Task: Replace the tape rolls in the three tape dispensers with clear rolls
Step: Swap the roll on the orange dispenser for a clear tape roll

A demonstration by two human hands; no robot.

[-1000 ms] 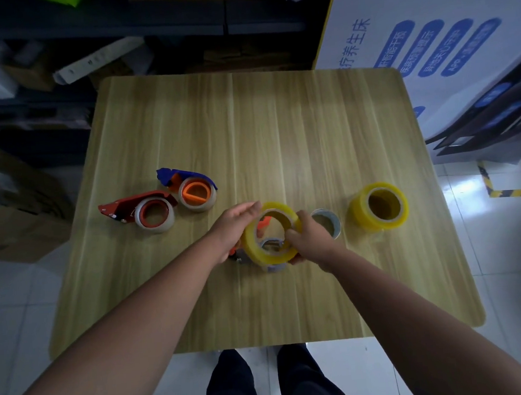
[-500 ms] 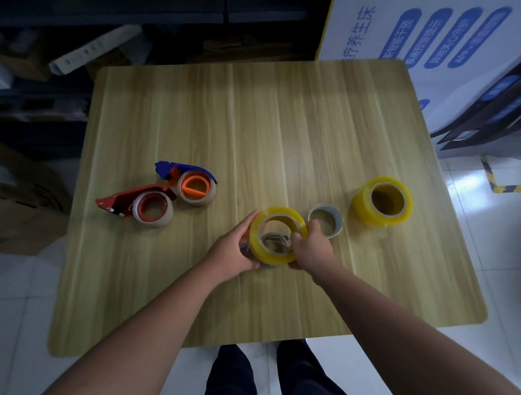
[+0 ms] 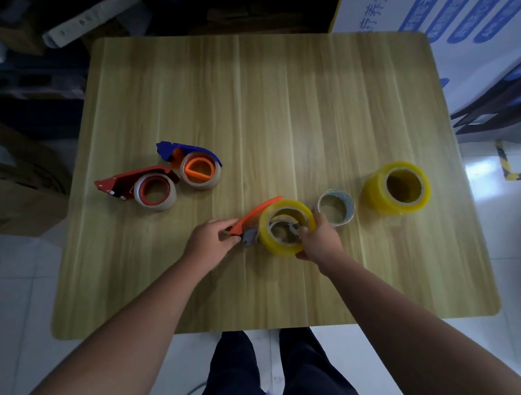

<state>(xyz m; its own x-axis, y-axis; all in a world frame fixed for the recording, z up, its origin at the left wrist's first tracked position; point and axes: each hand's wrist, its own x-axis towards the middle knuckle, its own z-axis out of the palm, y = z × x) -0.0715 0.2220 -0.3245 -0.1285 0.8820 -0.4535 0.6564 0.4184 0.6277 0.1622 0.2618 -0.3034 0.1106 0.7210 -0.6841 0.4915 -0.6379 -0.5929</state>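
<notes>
An orange-handled tape dispenser (image 3: 254,216) lies near the table's front middle. My left hand (image 3: 209,240) grips its handle end. A yellowish clear tape roll (image 3: 272,243) sits around the dispenser's grey hub, and my right hand (image 3: 317,239) holds that roll at its right side. A small pale roll (image 3: 347,204) lies just right of it, and a thick yellowish clear roll (image 3: 374,194) lies further right. At the left lie a red dispenser (image 3: 127,180) and a blue dispenser (image 3: 187,150), each with a pale roll in it.
The wooden table (image 3: 276,102) is bare at the back and along the front edge. Cardboard boxes (image 3: 13,198) stand on the floor at the left, a printed board (image 3: 456,10) at the right, dark shelving behind.
The roll has gone down lower over the dispenser hub. My left hand slid left from the roll onto the orange handle, which now shows. The camera view shifted slightly.
</notes>
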